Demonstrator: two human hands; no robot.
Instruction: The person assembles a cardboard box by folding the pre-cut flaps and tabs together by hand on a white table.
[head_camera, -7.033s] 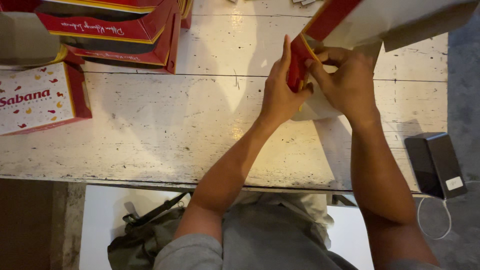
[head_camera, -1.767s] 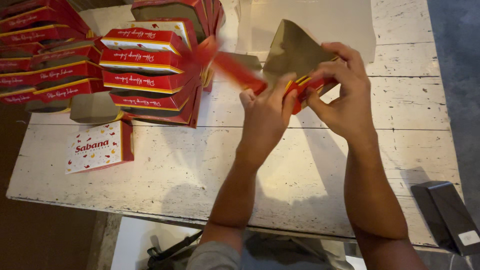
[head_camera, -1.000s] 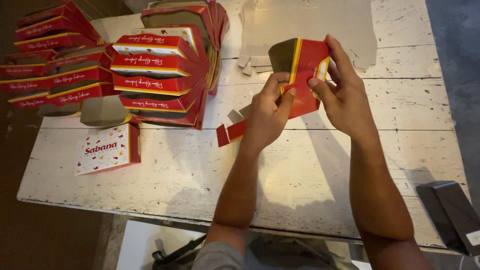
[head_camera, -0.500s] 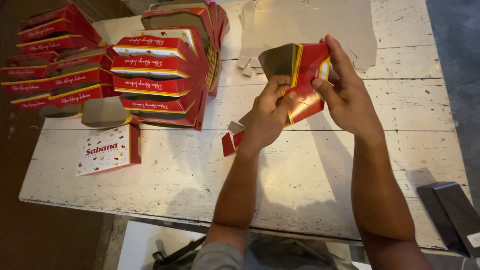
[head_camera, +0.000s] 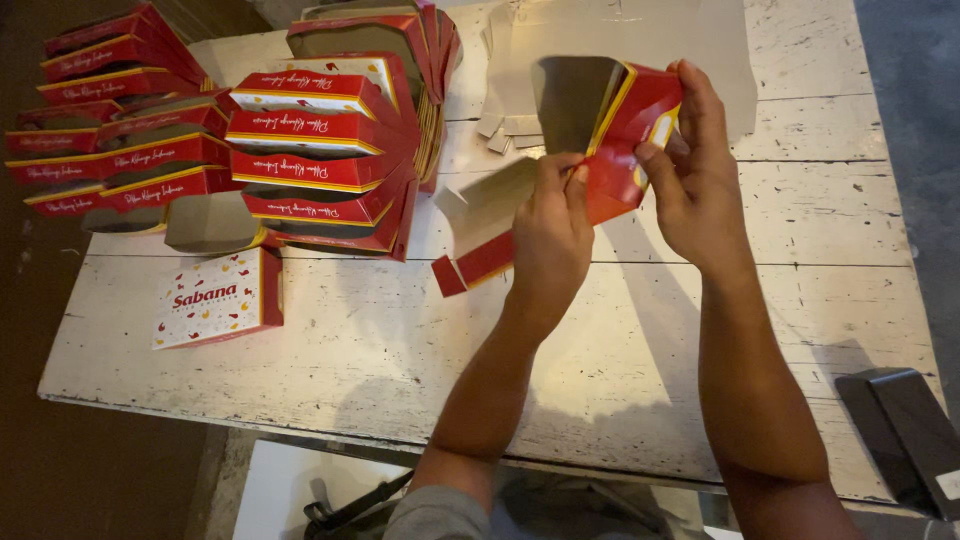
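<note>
Both my hands hold a half-folded red cardboard box (head_camera: 610, 120) with a yellow trim and a brown inside, lifted above the white wooden table (head_camera: 400, 350). My left hand (head_camera: 552, 235) pinches its lower flap, which hangs down to the left. My right hand (head_camera: 700, 170) grips the box's right side, thumb pressed on the red panel.
Stacks of folded red boxes (head_camera: 310, 140) fill the table's far left, more of them at the left edge (head_camera: 110, 120). A single white-topped box (head_camera: 215, 298) lies in front of them. Flat grey cardboard blanks (head_camera: 620, 30) lie at the back. A dark box (head_camera: 905, 425) sits at the near right corner.
The box has been turned and opened up between my hands since it was a flat red strip; over the last second a flap has swung down to the left. The view shifted slightly.
</note>
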